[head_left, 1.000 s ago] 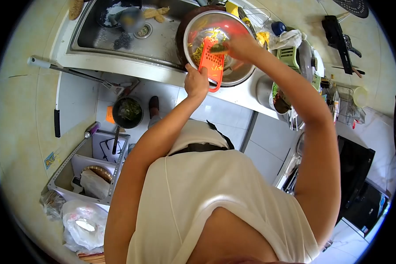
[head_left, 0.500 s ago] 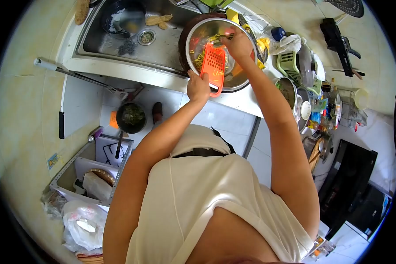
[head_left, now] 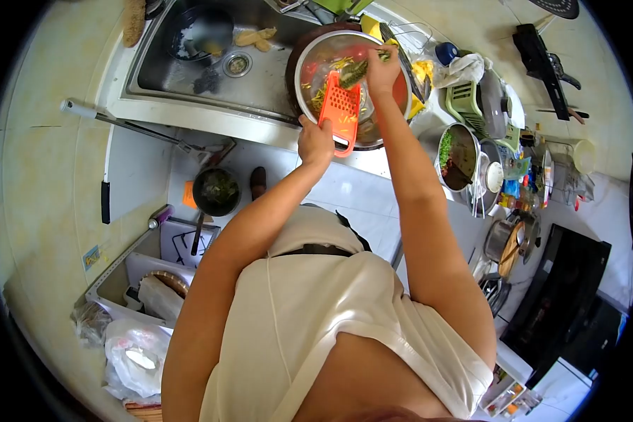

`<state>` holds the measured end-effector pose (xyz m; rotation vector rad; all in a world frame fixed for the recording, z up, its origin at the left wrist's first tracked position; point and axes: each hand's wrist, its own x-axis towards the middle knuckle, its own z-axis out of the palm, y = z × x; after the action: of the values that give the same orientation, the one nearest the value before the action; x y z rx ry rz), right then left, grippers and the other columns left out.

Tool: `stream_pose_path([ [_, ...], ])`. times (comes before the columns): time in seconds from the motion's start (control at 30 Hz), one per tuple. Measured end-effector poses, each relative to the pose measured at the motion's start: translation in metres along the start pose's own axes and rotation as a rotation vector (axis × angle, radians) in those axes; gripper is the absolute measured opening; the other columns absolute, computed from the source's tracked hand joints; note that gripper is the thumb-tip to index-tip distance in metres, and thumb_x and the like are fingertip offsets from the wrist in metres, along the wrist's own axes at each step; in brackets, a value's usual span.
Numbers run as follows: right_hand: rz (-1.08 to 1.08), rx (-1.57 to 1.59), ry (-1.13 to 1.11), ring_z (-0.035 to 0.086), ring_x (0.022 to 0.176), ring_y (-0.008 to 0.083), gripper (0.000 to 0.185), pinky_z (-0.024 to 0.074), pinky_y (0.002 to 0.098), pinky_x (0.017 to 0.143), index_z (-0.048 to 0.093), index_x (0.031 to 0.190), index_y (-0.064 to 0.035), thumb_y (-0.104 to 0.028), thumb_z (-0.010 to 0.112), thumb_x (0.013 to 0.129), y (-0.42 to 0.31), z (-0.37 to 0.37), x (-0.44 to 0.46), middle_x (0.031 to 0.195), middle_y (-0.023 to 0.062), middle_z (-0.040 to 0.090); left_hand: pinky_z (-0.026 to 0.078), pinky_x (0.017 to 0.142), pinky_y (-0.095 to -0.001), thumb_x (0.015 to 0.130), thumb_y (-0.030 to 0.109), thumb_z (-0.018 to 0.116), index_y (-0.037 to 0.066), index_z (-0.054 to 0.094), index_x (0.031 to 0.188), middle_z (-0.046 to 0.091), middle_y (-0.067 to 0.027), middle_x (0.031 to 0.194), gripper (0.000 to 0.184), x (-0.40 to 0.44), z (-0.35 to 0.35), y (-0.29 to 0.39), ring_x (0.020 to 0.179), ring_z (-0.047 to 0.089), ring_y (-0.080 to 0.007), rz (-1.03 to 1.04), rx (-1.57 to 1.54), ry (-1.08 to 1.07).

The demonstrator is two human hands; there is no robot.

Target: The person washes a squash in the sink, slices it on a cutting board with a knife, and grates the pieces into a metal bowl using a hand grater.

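Note:
My left hand (head_left: 316, 143) is closed around the handle end of an orange grater (head_left: 341, 112), which leans inside a steel bowl (head_left: 385, 130) on the counter. In my right hand (head_left: 382, 72) is a dark green, rough-skinned vegetable that looks like a cucumber (head_left: 355, 74). It lies over the grater's upper end; whether it touches the holes I cannot tell. Yellow-green shreds (head_left: 319, 96) lie in the bowl, and a few bits cling to the grater's face.
Left of the bowl is a sink (head_left: 281, 67) with a dark pan (head_left: 190, 35) and a yellowish cloth or glove (head_left: 255, 38). A pot (head_left: 461, 165) with green bits and a green dish rack (head_left: 464, 102) stand right. Below, a dark pan (head_left: 216, 191) sits near the floor.
My right hand has shifted slightly, and the green vegetable now shows clearly over the grater. The view has moved a little, bringing the pot at right more into sight.

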<state>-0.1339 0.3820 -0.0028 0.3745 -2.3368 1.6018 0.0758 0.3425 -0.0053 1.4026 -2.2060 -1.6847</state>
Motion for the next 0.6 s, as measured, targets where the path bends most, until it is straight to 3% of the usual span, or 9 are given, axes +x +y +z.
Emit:
stream_pose_path([
  [0.13, 0.102, 0.092, -0.230, 0.058, 0.070, 0.0134, 0.016, 0.0476, 0.0263, 0.065, 0.056, 0.092, -0.0006, -0.005, 0.063, 0.078, -0.050, -0.038, -0.035, 0.079, 0.0064, 0.060, 0.048, 0.083, -0.0523, 0.089, 0.035, 0.050, -0.014, 0.035, 0.125, 0.062, -0.0339, 0.098, 0.063, -0.001, 0.000, 0.003, 0.093, 0.061, -0.0473, -0.026, -0.009, -0.008],
  [0.23, -0.081, 0.152, -0.310, 0.059, 0.069, 0.0131, 0.014, 0.0483, 0.0256, 0.066, 0.056, 0.092, 0.0002, -0.002, 0.061, 0.080, -0.105, -0.063, -0.066, 0.079, 0.0067, 0.061, 0.048, 0.083, -0.0516, 0.089, 0.035, 0.051, -0.015, 0.035, 0.125, 0.062, -0.0335, 0.097, 0.064, -0.003, 0.001, 0.002, 0.092, 0.061, -0.0469, -0.014, 0.006, 0.022],
  [0.37, -0.098, 0.001, -0.192, 0.062, 0.063, 0.0154, 0.013, 0.0508, 0.0290, 0.062, 0.059, 0.089, 0.0012, -0.004, 0.062, 0.077, -0.061, -0.038, -0.049, 0.069, 0.0089, 0.064, 0.049, 0.082, -0.0506, 0.090, 0.035, 0.051, -0.017, 0.034, 0.126, 0.062, -0.0331, 0.096, 0.065, -0.005, 0.001, 0.002, 0.091, 0.062, -0.0465, -0.010, 0.002, 0.012],
  [0.47, 0.092, 0.288, -0.183, 0.061, 0.060, 0.0150, 0.010, 0.0499, 0.0273, 0.059, 0.059, 0.086, 0.0009, -0.003, 0.061, 0.077, -0.032, -0.016, -0.018, 0.070, 0.0079, 0.064, 0.049, 0.082, -0.0505, 0.090, 0.034, 0.050, -0.017, 0.033, 0.127, 0.062, -0.0333, 0.096, 0.066, -0.004, -0.003, 0.005, 0.090, 0.062, -0.0466, -0.006, -0.005, 0.001],
  [0.5, 0.046, 0.261, -0.207, 0.060, 0.058, 0.0142, 0.007, 0.0478, 0.0253, 0.057, 0.058, 0.084, 0.0004, -0.005, 0.060, 0.080, -0.027, -0.012, -0.014, 0.069, 0.0066, 0.064, 0.049, 0.082, -0.0505, 0.090, 0.034, 0.051, -0.017, 0.032, 0.127, 0.062, -0.0334, 0.096, 0.066, -0.005, -0.003, 0.005, 0.090, 0.062, -0.0467, -0.002, -0.008, 0.001],
  [0.6, 0.086, 0.193, -0.384, 0.060, 0.058, 0.0142, 0.008, 0.0481, 0.0264, 0.058, 0.059, 0.082, 0.0006, -0.007, 0.058, 0.082, -0.081, -0.034, -0.034, 0.066, 0.0066, 0.063, 0.048, 0.082, -0.0507, 0.090, 0.033, 0.051, -0.017, 0.032, 0.128, 0.062, -0.0335, 0.096, 0.066, -0.003, 0.005, -0.002, 0.090, 0.062, -0.0475, 0.028, -0.018, 0.065],
])
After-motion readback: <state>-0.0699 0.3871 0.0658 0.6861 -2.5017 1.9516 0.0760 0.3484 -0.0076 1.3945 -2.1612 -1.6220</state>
